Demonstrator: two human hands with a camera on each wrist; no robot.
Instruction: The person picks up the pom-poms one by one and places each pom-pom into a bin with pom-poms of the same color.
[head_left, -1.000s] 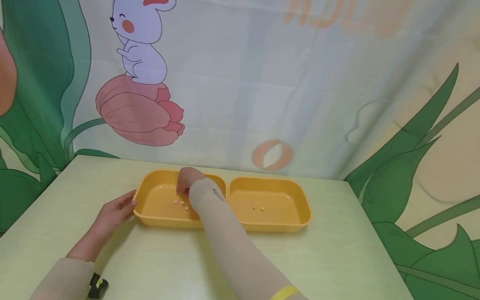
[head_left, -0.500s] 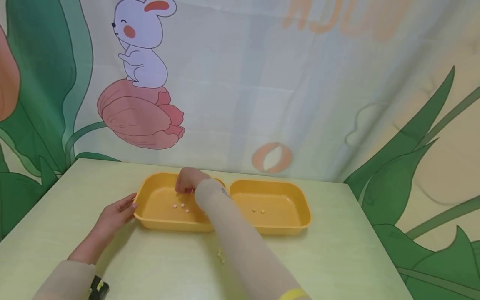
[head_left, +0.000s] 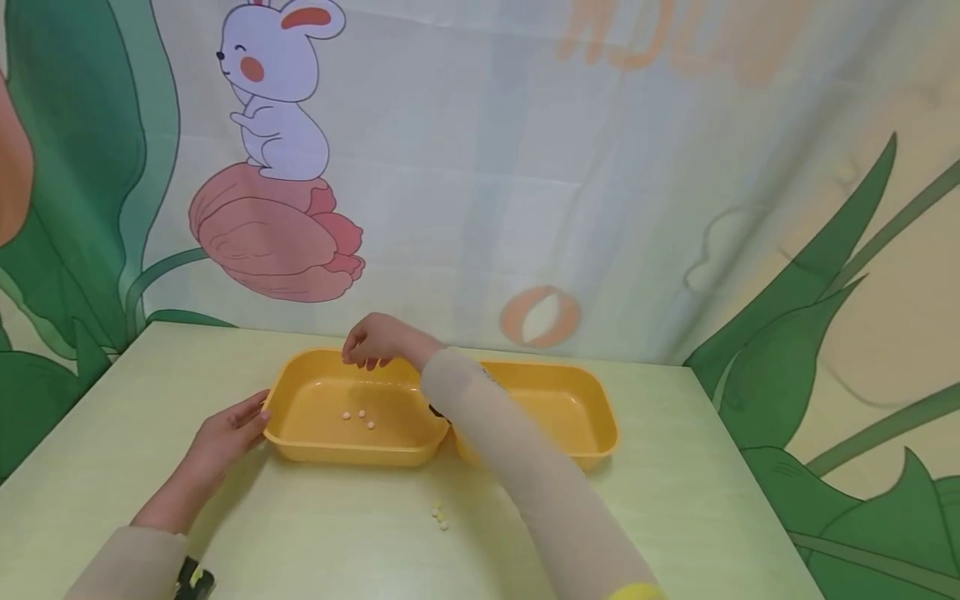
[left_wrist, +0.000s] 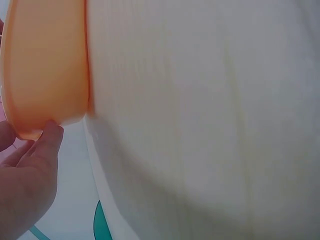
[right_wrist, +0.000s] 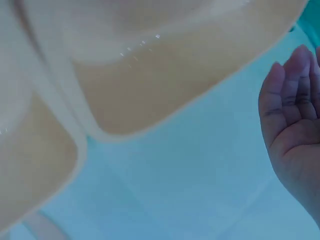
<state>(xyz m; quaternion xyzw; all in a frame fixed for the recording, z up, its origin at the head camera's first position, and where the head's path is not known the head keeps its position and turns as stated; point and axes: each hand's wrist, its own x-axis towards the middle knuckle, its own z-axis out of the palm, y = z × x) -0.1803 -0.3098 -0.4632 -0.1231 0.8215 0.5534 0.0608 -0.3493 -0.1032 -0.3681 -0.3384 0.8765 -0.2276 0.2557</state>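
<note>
Two yellow trays sit side by side on the pale green tabletop [head_left: 675, 500], and the left tray [head_left: 315, 437] serves as the landmark here. Three small pale beads [head_left: 358, 417] lie on its floor, near the middle. The left hand [head_left: 225, 433] rests against its outer left end — fingers [left_wrist: 47, 142] straight and loose, their tips touching the rim, gripping nothing. The right hand [head_left: 375, 342] hovers above its far rim, the sleeved forearm crossing over the seam where the right tray [head_left: 592, 417] butts against it. That hand's fingers [right_wrist: 290, 95] hang relaxed and slightly curled downward; the right wrist view shows an open palm, and whether a bead sits at the fingertips I cannot tell. In front of the left tray, on the bare tabletop toward the person, lies a small cluster of spilled beads [head_left: 440, 517]. Behind the tray hangs a backdrop with a cartoon rabbit [head_left: 273, 92] perched on a pink flower.
</note>
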